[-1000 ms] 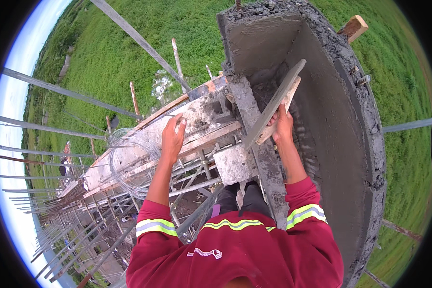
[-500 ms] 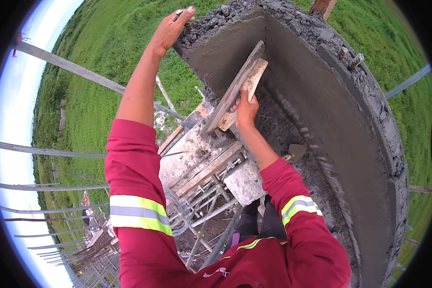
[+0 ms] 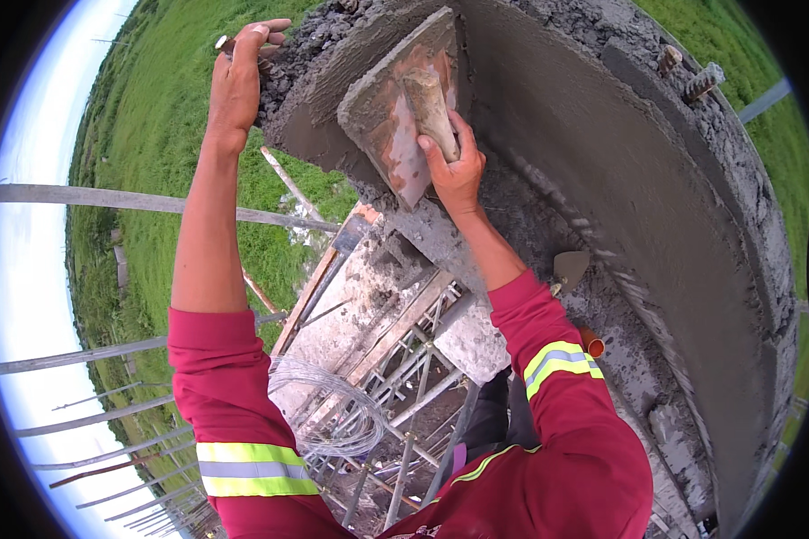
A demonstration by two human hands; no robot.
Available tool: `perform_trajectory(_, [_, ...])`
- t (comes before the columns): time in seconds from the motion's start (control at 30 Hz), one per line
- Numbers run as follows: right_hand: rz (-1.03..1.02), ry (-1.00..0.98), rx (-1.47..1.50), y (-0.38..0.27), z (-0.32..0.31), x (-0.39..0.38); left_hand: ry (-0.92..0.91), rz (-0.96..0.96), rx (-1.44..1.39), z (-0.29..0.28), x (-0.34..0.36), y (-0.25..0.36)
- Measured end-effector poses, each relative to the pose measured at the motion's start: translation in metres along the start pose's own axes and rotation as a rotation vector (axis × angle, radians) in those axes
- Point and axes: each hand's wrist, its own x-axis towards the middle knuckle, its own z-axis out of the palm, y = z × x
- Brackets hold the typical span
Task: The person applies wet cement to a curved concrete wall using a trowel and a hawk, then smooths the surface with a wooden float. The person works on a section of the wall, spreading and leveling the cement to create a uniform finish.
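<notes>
Mortar coats the curved wall, grey and wet, with a rough crumbly top edge. Right hand is clamped on the handle of a wooden float, its grip closed around it, and presses the float's face against the wall's inner surface near the top. Left hand reaches up to the wall's rim, fingers curled over the lumpy mortar beside a rebar stub; whether that grip is fully closed I cannot tell. A trowel lies on the mortar ledge just beside the right forearm. Below, a coil of wire rests on scaffolding, with grass far beneath.
</notes>
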Motion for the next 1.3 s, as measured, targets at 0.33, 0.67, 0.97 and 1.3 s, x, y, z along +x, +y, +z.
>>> perform_trajectory(0.33, [-0.089,-0.092,-0.104,0.072,-0.013,0.034,0.033,-0.105,0.087,0.001,-0.003,0.004])
perform_trajectory(0.67, [-0.144,-0.049,-0.077,0.075,0.002,0.056,0.012,-0.094,0.090,0.000,-0.001,0.004])
perform_trajectory(0.97, [-0.280,-0.026,-0.069,0.061,0.025,0.060,-0.006,-0.087,0.083,-0.001,-0.004,0.002])
perform_trajectory(1.3, [-0.313,-0.319,0.016,-0.011,0.042,-0.029,-0.088,-0.118,0.013,-0.005,-0.001,0.005])
